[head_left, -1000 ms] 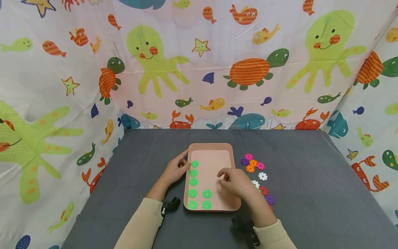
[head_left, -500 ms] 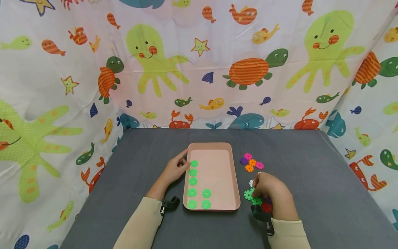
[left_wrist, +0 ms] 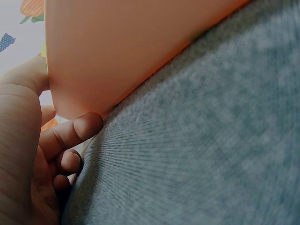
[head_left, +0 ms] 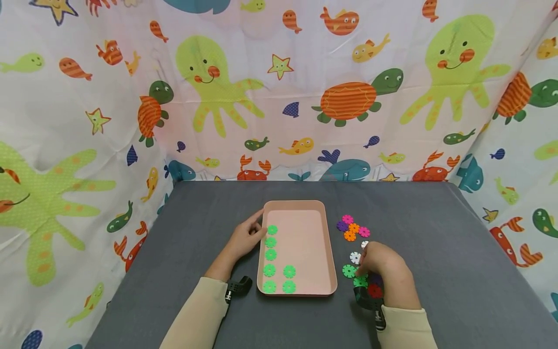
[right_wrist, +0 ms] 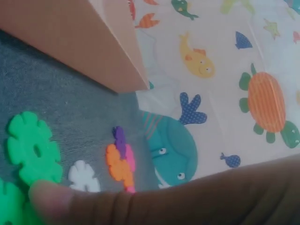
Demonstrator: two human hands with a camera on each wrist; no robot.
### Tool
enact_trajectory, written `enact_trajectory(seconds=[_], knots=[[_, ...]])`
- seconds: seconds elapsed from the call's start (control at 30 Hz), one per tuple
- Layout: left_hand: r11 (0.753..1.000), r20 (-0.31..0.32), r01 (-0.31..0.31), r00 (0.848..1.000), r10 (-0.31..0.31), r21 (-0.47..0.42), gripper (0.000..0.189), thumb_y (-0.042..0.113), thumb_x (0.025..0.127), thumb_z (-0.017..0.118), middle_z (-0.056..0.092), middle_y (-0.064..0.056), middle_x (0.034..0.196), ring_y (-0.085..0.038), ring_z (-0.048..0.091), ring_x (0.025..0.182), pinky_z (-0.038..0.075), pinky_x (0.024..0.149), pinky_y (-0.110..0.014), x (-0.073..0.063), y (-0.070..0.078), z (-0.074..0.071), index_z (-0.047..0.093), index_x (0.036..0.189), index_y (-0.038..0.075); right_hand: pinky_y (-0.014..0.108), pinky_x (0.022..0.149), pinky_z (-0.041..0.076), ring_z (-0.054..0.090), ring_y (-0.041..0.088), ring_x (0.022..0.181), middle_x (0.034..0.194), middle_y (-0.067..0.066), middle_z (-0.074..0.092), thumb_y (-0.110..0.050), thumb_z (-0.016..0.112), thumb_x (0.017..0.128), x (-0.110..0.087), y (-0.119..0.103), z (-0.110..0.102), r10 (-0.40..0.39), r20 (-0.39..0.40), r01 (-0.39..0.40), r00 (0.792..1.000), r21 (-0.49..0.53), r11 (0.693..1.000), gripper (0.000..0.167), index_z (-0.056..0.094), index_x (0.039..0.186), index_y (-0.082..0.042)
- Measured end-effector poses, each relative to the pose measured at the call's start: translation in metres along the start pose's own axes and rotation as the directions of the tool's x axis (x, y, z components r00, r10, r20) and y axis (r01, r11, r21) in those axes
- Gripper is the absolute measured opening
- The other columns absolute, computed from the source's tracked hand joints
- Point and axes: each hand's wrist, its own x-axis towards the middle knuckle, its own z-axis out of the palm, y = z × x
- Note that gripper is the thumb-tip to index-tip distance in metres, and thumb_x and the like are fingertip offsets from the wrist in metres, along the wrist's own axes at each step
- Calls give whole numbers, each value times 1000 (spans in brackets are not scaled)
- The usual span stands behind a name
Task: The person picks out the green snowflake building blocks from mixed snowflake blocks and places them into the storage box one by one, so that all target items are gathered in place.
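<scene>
A shallow pink tray [head_left: 301, 252] lies on the grey cloth, with several green flower-shaped plastic discs [head_left: 270, 254] in a column along its left side. Two more green discs [head_left: 289, 278] sit beside the lower end of that column. My left hand [head_left: 245, 237] grips the tray's left edge, thumb on the rim [left_wrist: 48, 84] and a fingertip low on the outer wall. Right of the tray, my right hand [head_left: 385, 269] reaches down with curled fingers at loose green discs [head_left: 349, 271]. In the right wrist view its thumb [right_wrist: 51, 201] presses a green disc [right_wrist: 35, 147]; the other fingertips are hidden.
White discs [head_left: 355, 258] lie just beyond the right hand. Farther back are pink, purple and orange discs [head_left: 350, 236]. A red disc [head_left: 375, 291] shows by the right wrist's camera strap [head_left: 368, 300]. A sea-animal curtain [head_left: 301, 97] hangs behind the table.
My right hand has gone from above the tray rightward to the loose discs, where green ones have shifted slightly. The left hand and the discs in the tray stay put.
</scene>
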Motion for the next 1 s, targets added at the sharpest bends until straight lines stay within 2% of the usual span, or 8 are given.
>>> enact_trajectory(seconds=[0.2,0.37,0.47,0.57,0.67,0.77,0.87,1.0], knots=[[1000,-3,1,1000,-1,0,61,25,102,66,65,1,84,-16,49,62,41,66,-33,0,0,1,42,159,20,40,63,49,58,24,72,79,7,61,-12,89,74,0,-2,1,33,6,-32,999,-23,999,24,66,81,-8],[1000,2,3,1000,-3,4,62,27,102,66,64,2,83,-16,48,62,41,66,-33,0,0,1,42,159,18,36,58,44,54,21,66,73,5,59,-11,85,75,-5,-3,-4,-13,-18,13,1000,16,1000,19,66,74,-8],[1000,8,7,1000,-7,0,62,27,102,66,64,2,83,-16,48,63,41,67,-33,-1,0,2,43,159,18,34,54,40,49,20,60,67,4,55,-10,81,78,-13,-6,-10,-63,-77,68,995,68,995,19,64,68,-8],[1000,12,4,1000,-4,-2,62,27,102,66,64,2,83,-15,48,62,41,66,-32,-1,0,1,42,159,18,34,55,43,53,20,62,72,4,57,-12,80,82,-18,-17,-14,-107,-170,129,980,124,984,17,65,79,-6],[1000,5,-9,1000,9,2,62,26,102,67,64,2,82,-15,48,62,41,66,-32,0,0,1,43,158,17,37,63,53,66,25,70,83,7,64,-12,79,89,-15,-36,-9,-158,-226,222,961,291,931,18,67,98,-3],[1000,3,-15,1000,15,6,62,25,102,67,64,2,82,-14,48,62,41,66,-31,0,-1,0,43,158,16,41,72,60,73,32,79,88,11,67,-4,77,91,-6,-58,11,-208,-231,298,950,486,821,23,69,111,2],[1000,6,-12,1000,12,9,62,26,102,67,64,2,82,-14,48,62,41,66,-31,1,-1,0,43,158,17,41,74,60,71,29,78,88,11,67,3,77,88,5,-77,38,-273,-220,350,937,548,760,25,72,112,4],[1000,11,-9,1000,8,10,62,26,102,66,64,2,83,-14,48,62,41,66,-31,1,-1,0,43,159,18,33,70,55,62,17,74,82,4,66,5,78,83,17,-90,71,-354,-242,424,903,379,823,25,76,107,1]])
